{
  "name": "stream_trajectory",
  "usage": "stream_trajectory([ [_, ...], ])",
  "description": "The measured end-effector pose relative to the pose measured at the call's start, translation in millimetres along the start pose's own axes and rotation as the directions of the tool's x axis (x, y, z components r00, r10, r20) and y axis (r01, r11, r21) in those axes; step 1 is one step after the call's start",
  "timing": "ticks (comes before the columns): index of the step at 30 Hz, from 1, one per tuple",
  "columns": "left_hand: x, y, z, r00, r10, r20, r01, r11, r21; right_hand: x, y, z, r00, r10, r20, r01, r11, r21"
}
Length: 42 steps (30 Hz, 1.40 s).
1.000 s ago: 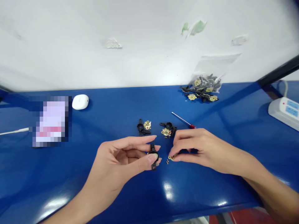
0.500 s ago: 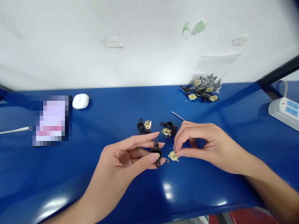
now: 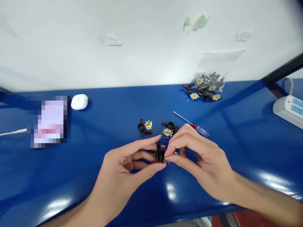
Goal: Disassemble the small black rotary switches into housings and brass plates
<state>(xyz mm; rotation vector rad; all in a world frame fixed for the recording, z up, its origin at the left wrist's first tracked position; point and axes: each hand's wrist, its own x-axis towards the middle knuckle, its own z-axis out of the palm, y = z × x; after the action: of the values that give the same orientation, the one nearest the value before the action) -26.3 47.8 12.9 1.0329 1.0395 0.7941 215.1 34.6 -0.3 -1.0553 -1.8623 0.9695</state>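
My left hand (image 3: 120,160) pinches a black plastic part (image 3: 160,154) between thumb and fingertips. My right hand (image 3: 199,154) comes in from the other side, its thumb and forefinger pressing a brass plate (image 3: 175,153) against that part, with most of the plate hidden by the fingers. Tiny screws (image 3: 168,162) show just under the fingertips. Beyond the hands lie two sets: a black part (image 3: 141,127) with a brass plate (image 3: 148,125), and a black part (image 3: 170,125) with a brass plate (image 3: 167,132). A red-handled screwdriver (image 3: 196,126) lies just beyond my right hand.
A plastic bag of black and brass parts (image 3: 209,85) lies at the back of the blue table (image 3: 241,132), against a white wall (image 3: 118,63). A white oval object (image 3: 79,101) and a pixelated item (image 3: 48,123) sit left; a power strip (image 3: 289,108) sits right.
My hands have come together, and the brass plate has gone from my right fingers' open pinch to against the black part. The screwdriver, earlier hidden behind my right hand, now shows.
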Motion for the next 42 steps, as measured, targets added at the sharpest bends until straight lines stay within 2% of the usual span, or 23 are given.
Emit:
stream_trajectory([
  [4, -2.2, -3.1, 2.3, 0.998, 0.055, -0.015, -0.055, 0.998, 0.03, -0.7, -0.6, 4.8, 0.999, -0.038, -0.022, 0.036, 0.995, -0.097],
  [8, -2.1, -6.4, 0.4, 0.995, 0.101, -0.008, -0.1, 0.992, 0.077, 0.8, -2.2, 10.9, 0.994, -0.046, -0.102, 0.038, 0.996, -0.076],
  [12, -2.1, -7.8, -0.8, 0.989, 0.148, -0.001, -0.147, 0.981, 0.128, 2.0, -3.8, 14.0, 0.992, 0.045, -0.122, -0.042, 0.999, 0.03],
  [16, -3.7, -7.6, -0.3, 0.982, 0.186, 0.003, -0.184, 0.969, 0.165, 4.5, -5.7, 14.2, 0.97, 0.22, -0.1, -0.19, 0.95, 0.249],
  [20, -4.8, -6.5, -0.6, 0.989, 0.149, 0.02, -0.151, 0.973, 0.173, 5.8, -7.7, 12.8, 0.935, 0.355, -0.019, -0.313, 0.848, 0.427],
  [25, -4.7, -2.8, -1.9, 0.992, 0.122, 0.018, -0.123, 0.978, 0.171, 5.3, -8.5, 11.5, 0.919, 0.391, 0.049, -0.363, 0.791, 0.492],
  [37, -1.9, 0.7, -5.4, 0.997, 0.023, 0.074, -0.027, 0.998, 0.062, 5.1, -3.7, 6.2, 0.915, 0.376, 0.148, -0.402, 0.808, 0.431],
  [42, -0.3, 1.4, -5.8, 0.995, -0.008, 0.098, 0.002, 0.998, 0.064, 5.1, -3.4, 4.9, 0.925, 0.35, 0.15, -0.38, 0.829, 0.41],
])
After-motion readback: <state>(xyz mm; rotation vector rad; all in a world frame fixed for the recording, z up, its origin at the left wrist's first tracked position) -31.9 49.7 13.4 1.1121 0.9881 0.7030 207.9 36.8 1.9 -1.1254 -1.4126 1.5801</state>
